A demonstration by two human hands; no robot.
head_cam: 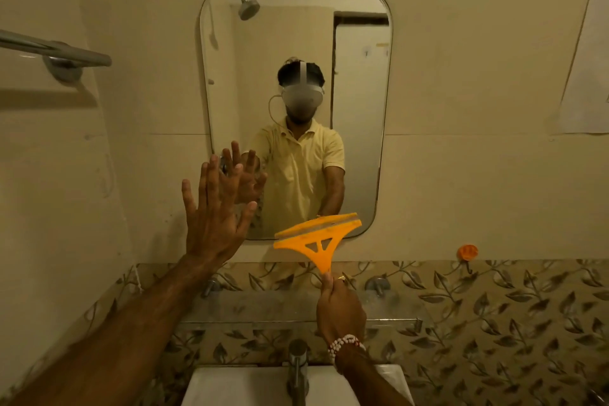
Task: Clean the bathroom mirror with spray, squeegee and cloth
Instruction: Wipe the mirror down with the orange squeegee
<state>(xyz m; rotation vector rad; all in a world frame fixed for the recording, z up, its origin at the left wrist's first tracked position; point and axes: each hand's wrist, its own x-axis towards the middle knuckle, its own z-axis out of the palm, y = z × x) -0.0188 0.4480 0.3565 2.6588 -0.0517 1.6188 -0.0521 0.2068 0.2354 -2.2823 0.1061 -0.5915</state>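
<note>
Squeegee [316, 237], orange, sits clamped by its handle in my right hand [339, 310], blade on the wall mirror [359, 109] near its bottom edge; my left hand [211, 217] is spread, fingers straight, by the lower-left rim.

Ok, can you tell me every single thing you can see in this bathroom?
mirror: one, silver-edged, wall ahead
squeegee: one, orange, blade at the mirror's bottom edge
towel bar: one, grey metal, upper left wall
hook: one, orange, wall right of the squeegee
paper sheet: one, white, upper right wall
glass shelf: one, clear, under the mirror
tap: one, grey metal, over the sink
sink: one, white, bottom middle
bracelet: one, white beads, right wrist
left hand: fingers spread, by the mirror's lower left
right hand: grips the squeegee handle
</note>
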